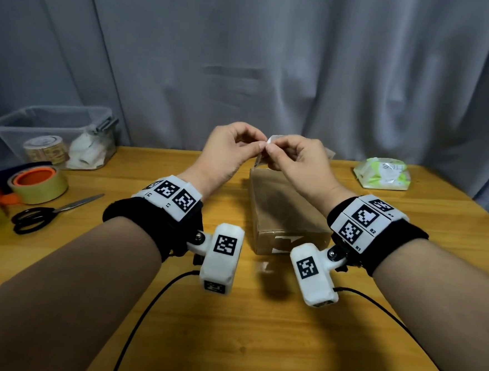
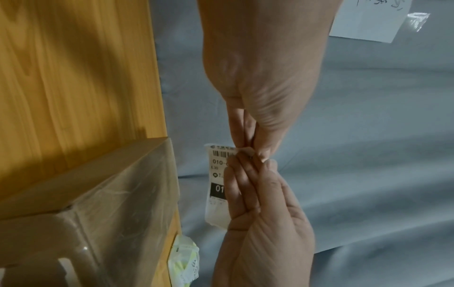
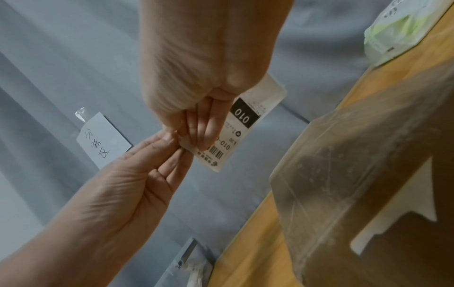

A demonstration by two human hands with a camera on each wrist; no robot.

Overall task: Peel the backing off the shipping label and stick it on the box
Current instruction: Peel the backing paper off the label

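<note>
Head view: I see both hands raised above the far end of the cardboard box [image 1: 287, 214], fingertips meeting on one corner of the shipping label [image 1: 270, 142]. Left hand [image 1: 228, 152] pinches that corner; right hand [image 1: 300, 163] pinches it too, with its fingers lying along the printed face. Left wrist view: label [image 2: 217, 180] is a thin white rectangle, barcode end at the pinched corner, long axis running along the right hand's fingers. Box is brown, oblong, wrapped in glossy clear tape, lying lengthwise on the wooden table [image 1: 256, 331].
</note>
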